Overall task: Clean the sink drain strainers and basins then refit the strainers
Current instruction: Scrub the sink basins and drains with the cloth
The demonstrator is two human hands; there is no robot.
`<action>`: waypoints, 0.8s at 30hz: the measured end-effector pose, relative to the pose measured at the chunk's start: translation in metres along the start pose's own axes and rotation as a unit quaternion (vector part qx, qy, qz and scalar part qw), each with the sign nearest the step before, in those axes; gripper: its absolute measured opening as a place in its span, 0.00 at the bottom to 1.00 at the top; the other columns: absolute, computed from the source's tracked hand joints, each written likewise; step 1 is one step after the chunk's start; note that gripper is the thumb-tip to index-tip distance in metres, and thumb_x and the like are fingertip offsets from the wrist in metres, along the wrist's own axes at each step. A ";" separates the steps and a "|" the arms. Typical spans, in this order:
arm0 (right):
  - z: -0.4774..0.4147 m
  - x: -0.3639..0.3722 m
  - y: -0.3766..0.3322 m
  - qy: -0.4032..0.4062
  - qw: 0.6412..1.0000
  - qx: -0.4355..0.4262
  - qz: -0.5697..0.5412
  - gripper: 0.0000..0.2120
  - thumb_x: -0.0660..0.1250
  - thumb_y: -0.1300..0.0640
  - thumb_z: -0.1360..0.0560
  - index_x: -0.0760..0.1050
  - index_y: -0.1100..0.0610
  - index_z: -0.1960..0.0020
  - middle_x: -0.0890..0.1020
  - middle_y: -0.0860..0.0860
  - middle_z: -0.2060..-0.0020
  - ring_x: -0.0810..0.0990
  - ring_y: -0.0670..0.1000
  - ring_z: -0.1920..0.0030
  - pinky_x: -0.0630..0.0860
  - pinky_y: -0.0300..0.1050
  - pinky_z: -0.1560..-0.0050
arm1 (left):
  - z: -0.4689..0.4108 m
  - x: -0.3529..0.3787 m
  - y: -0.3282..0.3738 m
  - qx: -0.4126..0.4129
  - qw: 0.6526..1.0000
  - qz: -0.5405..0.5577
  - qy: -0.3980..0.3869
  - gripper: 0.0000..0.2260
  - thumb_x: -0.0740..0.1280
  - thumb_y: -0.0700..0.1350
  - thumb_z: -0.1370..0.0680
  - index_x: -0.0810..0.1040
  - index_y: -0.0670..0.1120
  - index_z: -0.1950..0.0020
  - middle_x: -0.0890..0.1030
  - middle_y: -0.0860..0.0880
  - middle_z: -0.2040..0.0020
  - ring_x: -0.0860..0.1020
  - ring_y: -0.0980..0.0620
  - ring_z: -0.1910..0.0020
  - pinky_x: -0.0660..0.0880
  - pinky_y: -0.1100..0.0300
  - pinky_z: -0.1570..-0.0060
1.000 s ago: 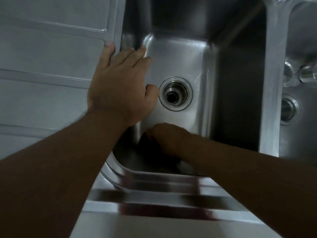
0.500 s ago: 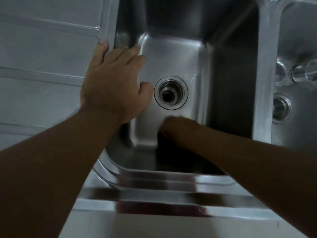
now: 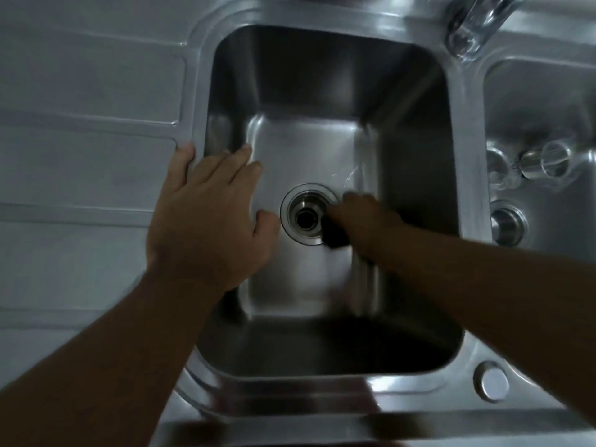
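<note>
Steel basin dead centre. The left hand lies flat and spread on its left rim, fingers over the edge. Down on the floor, the blurred right hand grips a dark pad against the right edge of the drain.

No text, label, brand or number is legible anywhere. The shiny stainless-steel sink basin reads blank. Same for the round flat metal cap at 5 o'clock.

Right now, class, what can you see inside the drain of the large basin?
Inside the drain is a shiny metal cup with a dark hole at its centre; no strainer shows. The right hand holds a dark pad over its right edge, hiding that part.
</note>
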State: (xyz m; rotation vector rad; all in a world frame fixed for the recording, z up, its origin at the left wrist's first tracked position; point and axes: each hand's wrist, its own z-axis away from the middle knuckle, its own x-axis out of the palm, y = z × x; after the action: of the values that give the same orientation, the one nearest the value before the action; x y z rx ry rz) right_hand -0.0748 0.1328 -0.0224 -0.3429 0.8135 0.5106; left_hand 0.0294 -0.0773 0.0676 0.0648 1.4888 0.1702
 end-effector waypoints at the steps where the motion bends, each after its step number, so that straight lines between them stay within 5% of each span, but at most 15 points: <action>1: -0.012 -0.012 0.010 0.050 0.999 0.007 0.015 0.19 0.66 0.63 0.25 0.73 0.55 0.35 0.73 0.60 0.39 0.75 0.64 0.39 0.77 0.54 0.42 | 0.000 0.000 0.000 -0.001 1.000 -0.001 0.000 0.28 0.57 0.55 0.23 0.72 0.42 0.28 0.72 0.43 0.26 0.71 0.45 0.28 0.53 0.42 0.22; 6: -0.064 -0.049 0.033 0.178 0.981 0.056 -0.055 0.23 0.63 0.66 0.24 0.71 0.56 0.30 0.74 0.64 0.36 0.74 0.66 0.36 0.73 0.55 0.35 | 0.001 0.001 -0.001 -0.003 1.000 0.011 0.005 0.27 0.59 0.54 0.24 0.74 0.43 0.28 0.73 0.43 0.27 0.72 0.46 0.29 0.54 0.42 0.23; 13: -0.029 -0.012 0.012 0.150 0.984 0.046 -0.090 0.23 0.65 0.68 0.27 0.77 0.53 0.34 0.77 0.60 0.40 0.77 0.64 0.41 0.75 0.51 0.40 | 0.001 0.001 -0.001 -0.002 1.000 0.024 -0.001 0.26 0.58 0.53 0.24 0.74 0.43 0.28 0.73 0.44 0.27 0.71 0.46 0.28 0.53 0.42 0.23; 17: 0.019 0.006 -0.008 0.064 0.987 0.068 -0.134 0.18 0.65 0.67 0.27 0.78 0.55 0.39 0.77 0.58 0.41 0.78 0.62 0.40 0.75 0.49 0.40 | 0.002 -0.002 0.000 0.000 1.000 0.028 -0.004 0.27 0.57 0.53 0.24 0.74 0.42 0.28 0.73 0.44 0.27 0.71 0.46 0.28 0.53 0.43 0.23; 24: 0.067 0.023 -0.048 -0.163 0.981 0.036 -0.102 0.20 0.67 0.65 0.23 0.76 0.54 0.32 0.76 0.56 0.32 0.77 0.58 0.34 0.75 0.51 0.34 | 0.003 -0.001 0.003 -0.007 0.999 0.043 0.017 0.27 0.57 0.53 0.25 0.75 0.43 0.29 0.74 0.45 0.28 0.71 0.47 0.28 0.53 0.43 0.23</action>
State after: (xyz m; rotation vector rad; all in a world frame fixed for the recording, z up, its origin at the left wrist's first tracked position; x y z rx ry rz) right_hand 0.0046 0.1320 0.0079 -0.2626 0.4719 0.3317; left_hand 0.0318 -0.0745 0.0694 0.1148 1.5197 0.2512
